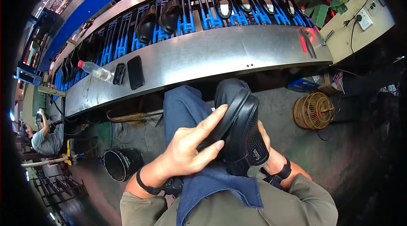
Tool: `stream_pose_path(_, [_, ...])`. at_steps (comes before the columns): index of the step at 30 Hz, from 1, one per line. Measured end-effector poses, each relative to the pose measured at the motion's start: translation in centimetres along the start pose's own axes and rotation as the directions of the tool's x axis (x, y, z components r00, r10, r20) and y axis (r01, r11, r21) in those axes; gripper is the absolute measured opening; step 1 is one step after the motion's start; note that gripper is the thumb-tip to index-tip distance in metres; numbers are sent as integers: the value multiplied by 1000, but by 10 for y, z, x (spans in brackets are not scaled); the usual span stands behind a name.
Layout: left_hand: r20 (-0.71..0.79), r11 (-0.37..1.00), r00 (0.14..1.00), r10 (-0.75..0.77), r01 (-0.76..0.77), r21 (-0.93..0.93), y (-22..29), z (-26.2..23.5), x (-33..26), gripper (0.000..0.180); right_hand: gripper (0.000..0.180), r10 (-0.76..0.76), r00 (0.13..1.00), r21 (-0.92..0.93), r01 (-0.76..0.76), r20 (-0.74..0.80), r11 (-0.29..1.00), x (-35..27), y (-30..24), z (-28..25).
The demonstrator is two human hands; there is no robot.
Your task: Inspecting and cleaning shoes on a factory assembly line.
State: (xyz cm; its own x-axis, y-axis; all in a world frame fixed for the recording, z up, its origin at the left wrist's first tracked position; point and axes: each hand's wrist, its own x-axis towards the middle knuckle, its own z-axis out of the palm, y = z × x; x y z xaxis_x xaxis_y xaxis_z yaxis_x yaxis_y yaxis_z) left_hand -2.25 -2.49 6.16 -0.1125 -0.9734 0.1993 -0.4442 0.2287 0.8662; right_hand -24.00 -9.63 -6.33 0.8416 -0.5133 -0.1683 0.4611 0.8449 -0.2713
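A black leather shoe [245,141] with a perforated side rests over my lap, its toe pointing away from me and its heel toward me. Along its left side runs a thick black sole [233,111]; whether it is fixed to the shoe I cannot tell. My left hand [193,147] holds the sole, index finger pressed along its outer edge and thumb near the heel end; the other fingers are hidden. On the shoe's right side my right hand [267,145] grips the shoe, most of its fingers hidden behind it.
Ahead stands a metal bench [190,58] with a blue rack [123,39] carrying several shoes. On it lie a phone [135,72], a plastic bottle [96,71] and pincers [307,43]. A black bucket [123,164] and a wicker basket [313,110] stand on the floor. A person [48,137] sits far left.
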Motion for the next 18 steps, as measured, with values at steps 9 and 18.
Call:
stream_pose_path(9, [-108, 996, 994, -23, 13, -92, 9, 4, -1, 76, 67, 39, 991, -130, -22, 127, 991, 12, -3, -3])
stream_pose_path(18, [-147, 979, 981, 128, -102, 176, -13, -9, 9, 59, 69, 91, 996, -166, -86, 22, 982, 3, 0, 0])
